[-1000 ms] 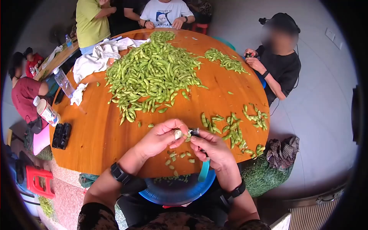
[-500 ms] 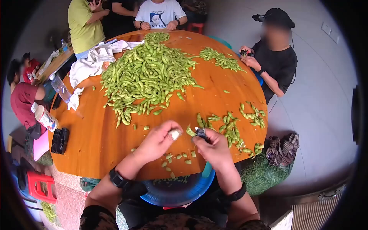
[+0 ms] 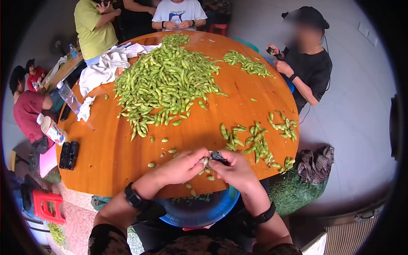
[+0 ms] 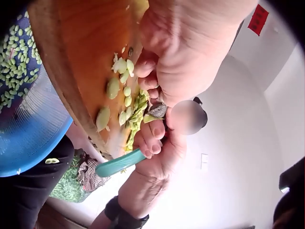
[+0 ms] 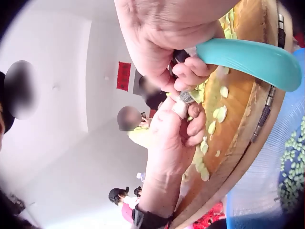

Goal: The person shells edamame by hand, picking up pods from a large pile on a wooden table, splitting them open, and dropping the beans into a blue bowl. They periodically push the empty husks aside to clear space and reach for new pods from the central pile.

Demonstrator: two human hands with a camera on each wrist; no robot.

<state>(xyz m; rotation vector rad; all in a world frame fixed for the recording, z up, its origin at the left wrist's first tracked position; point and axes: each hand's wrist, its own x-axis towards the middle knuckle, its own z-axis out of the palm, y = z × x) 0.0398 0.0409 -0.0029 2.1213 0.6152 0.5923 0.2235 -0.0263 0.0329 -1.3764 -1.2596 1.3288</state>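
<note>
My left hand (image 3: 180, 168) and right hand (image 3: 238, 170) meet low over the near side of the table (image 3: 106, 161). Between their fingertips a green soybean pod (image 4: 150, 118) shows, pinched by my left thumb and fingers; much of it is hidden. White wrapping (image 5: 179, 109) covers the left thumb tip. My right hand grips a tool with a curved teal handle (image 5: 252, 57), its black part (image 5: 180, 56) among the fingers and its working end hidden. Loose shelled pieces (image 4: 113, 88) lie on the wood close under the hands.
A big heap of pods (image 3: 165, 85) covers the table's middle, with smaller piles (image 3: 257, 142) to the right. Below the near edge sits a blue basin (image 3: 191, 216) with shelled beans. Bottles (image 3: 52, 128) and a white cloth (image 3: 102, 72) are at left. Other people surround the table.
The hands were together around a pod, then parted, the right holding pod and tool. Now they are together again, slightly lower. More loose pieces show on the table left of them.
</note>
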